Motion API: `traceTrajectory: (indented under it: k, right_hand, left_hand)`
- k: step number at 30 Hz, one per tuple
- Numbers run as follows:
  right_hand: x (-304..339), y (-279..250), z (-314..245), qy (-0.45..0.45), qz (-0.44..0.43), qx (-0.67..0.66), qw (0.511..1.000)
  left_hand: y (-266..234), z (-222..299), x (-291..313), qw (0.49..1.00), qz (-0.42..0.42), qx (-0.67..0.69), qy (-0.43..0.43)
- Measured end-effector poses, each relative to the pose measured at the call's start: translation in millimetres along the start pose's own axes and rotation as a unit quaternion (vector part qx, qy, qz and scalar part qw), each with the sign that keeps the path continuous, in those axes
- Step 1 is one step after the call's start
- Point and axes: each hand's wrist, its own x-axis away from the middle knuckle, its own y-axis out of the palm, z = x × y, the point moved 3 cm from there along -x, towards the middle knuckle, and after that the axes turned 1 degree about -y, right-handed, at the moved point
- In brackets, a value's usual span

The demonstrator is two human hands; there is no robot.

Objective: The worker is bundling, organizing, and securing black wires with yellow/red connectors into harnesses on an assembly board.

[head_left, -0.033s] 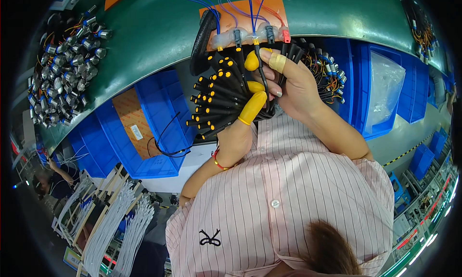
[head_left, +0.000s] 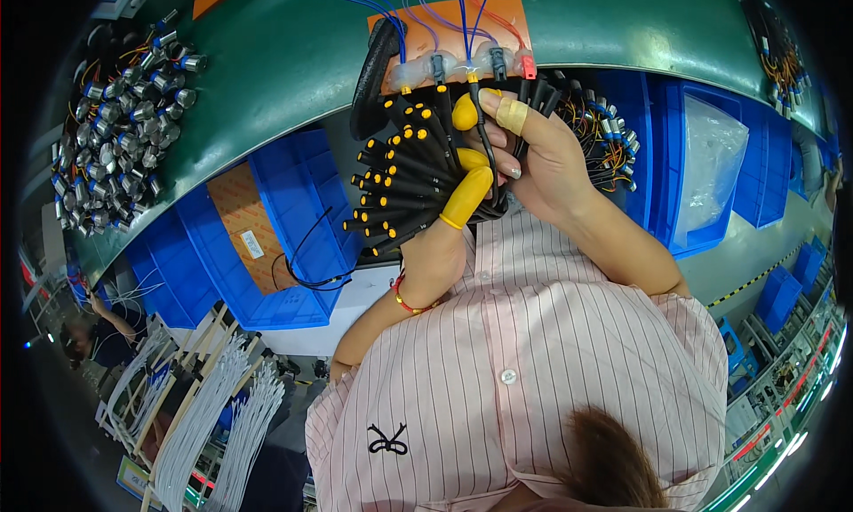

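Note:
My left hand [head_left: 442, 245], with yellow cots on its fingers, is closed round a fan of black cables [head_left: 410, 192] whose blunt ends are yellow. A single black cable [head_left: 481, 112] is pinched between the fingers of my right hand [head_left: 553, 164], which wears a tan tape strip on the thumb. The tip of that cable meets a yellow connector [head_left: 473, 77] fixed on an orange board [head_left: 493, 19]. Grey and red connectors sit beside it in a clear lump, with blue, purple and red wires rising from them. How deep the tip sits cannot be made out.
A black strap-like piece [head_left: 377, 81] lies left of the board on the green table [head_left: 267, 76]. Piled at the left are silver cylindrical parts [head_left: 124, 121] with wires. Blue bins [head_left: 284, 183] hang below the table edge on both sides. White cables [head_left: 200, 423] hang on a rack lower left.

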Motion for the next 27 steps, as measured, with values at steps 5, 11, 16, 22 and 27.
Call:
traceTrajectory:
  k: [5,11,16,22,27]
  right_hand:
    - [-3,-1,4,0.008,-0.012,-0.046,0.999]
    - [-6,-4,1,0.012,-0.019,-0.056,0.998]
    - [-8,-7,0,-0.009,-0.057,0.004,0.998]
    - [-8,8,0,-0.018,-0.025,0.043,0.999]
    - [-7,5,7,-0.029,-0.049,0.078,0.995]
  left_hand:
    - [4,1,-7,0.991,0.003,0.129,-0.013]
    - [11,9,-11,0.979,-0.012,0.204,0.005]
    - [5,4,-12,0.974,-0.047,0.218,0.041]
    - [0,1,-11,0.972,-0.04,0.231,0.011]
    - [-10,-6,-2,0.989,-0.044,0.142,0.028]
